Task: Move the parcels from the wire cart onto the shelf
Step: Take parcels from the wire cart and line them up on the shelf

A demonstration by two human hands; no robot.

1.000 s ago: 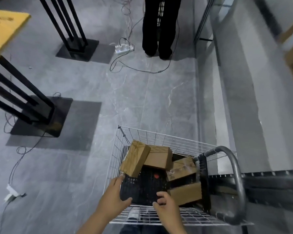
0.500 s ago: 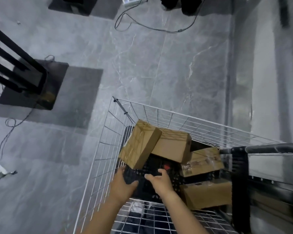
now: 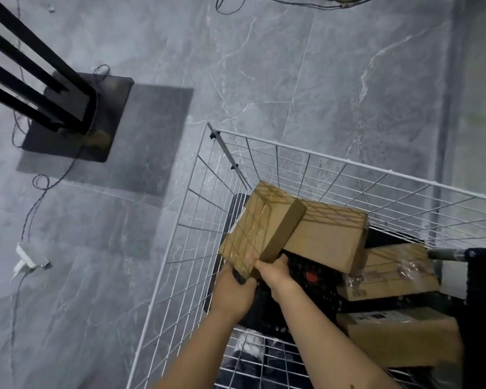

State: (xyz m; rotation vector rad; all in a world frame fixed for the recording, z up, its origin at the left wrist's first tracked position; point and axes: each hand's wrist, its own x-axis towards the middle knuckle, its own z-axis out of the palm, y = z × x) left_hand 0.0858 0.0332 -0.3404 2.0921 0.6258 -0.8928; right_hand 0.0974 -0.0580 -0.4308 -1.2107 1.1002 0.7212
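Note:
A white wire cart [image 3: 300, 153] holds several brown cardboard parcels on a black perforated base [image 3: 320, 279]. A taped parcel [image 3: 257, 226] leans tilted at the cart's left, resting on a wider parcel [image 3: 330, 240]. My right hand [image 3: 275, 273] grips the taped parcel's near end, thumb on its top face. My left hand [image 3: 233, 293] curls around its near lower corner from below. Two more parcels [image 3: 390, 273] [image 3: 404, 336] lie at the right side of the cart. No shelf is in view.
The cart's grey handle bar [image 3: 446, 252] and a black frame are at the right. A black stand on a square base plate [image 3: 76, 119] sits on the grey tile floor to the left, with loose cables and a white power strip [image 3: 30, 258].
The view has tilted down and closer to the cart. Both hands moved from the black base up to the near end of the taped parcel and took hold of it.

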